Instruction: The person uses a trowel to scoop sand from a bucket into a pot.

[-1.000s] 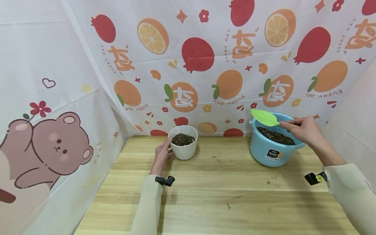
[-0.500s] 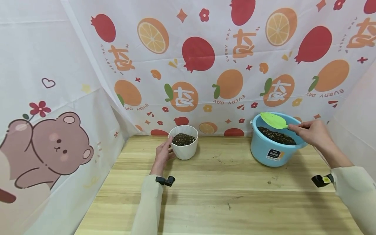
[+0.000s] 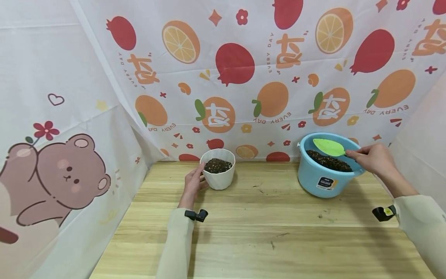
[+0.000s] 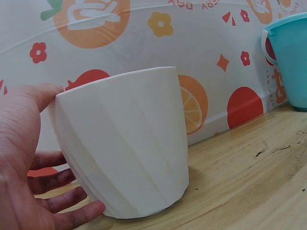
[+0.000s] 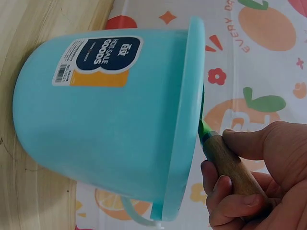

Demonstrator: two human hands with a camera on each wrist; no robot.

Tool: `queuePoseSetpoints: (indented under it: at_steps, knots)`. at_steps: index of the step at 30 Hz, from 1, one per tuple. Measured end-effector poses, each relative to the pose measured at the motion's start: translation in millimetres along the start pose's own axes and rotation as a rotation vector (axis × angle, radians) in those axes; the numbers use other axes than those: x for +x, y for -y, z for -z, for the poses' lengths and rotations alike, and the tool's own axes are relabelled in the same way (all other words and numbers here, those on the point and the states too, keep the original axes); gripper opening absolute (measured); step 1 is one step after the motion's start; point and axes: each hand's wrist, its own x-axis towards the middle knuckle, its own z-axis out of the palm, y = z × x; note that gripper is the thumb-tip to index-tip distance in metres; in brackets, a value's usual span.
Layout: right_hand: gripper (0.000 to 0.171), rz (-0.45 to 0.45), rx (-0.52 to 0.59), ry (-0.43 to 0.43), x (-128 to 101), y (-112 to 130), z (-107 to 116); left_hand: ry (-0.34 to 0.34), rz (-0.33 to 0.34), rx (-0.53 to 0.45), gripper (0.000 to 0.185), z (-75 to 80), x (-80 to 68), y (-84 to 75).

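Gripping the brown wooden handle (image 5: 233,168) of the green plastic trowel (image 3: 329,147), the right hand (image 3: 372,159) has fingers and thumb curled round it at centre right of the head view. The trowel's long axis runs nearly level, blade pointing frame-left, above the dark soil (image 3: 329,161) inside the light blue plastic bucket (image 3: 315,182). The left hand (image 3: 193,183) cups the white faceted plastic pot (image 3: 219,179) at frame centre, fingers spread against its wall. Both containers stand on the light wooden table (image 3: 258,232).
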Motion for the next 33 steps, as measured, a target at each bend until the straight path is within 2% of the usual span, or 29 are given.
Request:
queuePoseSetpoints:
  at_steps: [10, 22, 33]
  knots:
    - [0.061, 0.044, -0.048, -0.012, 4, -8, 3, 0.009, 0.008, 0.013, 0.074, 0.0, -0.5, -1.0]
    - [0.05, -0.007, -0.113, 0.002, 9, -16, 6, 0.004, 0.004, 0.014, 0.073, 1.1, 0.3, 0.4]
    - [0.045, -0.017, -0.222, 0.005, 7, -8, 8, 0.004, 0.012, 0.017, 0.072, 0.4, 1.6, 0.9]
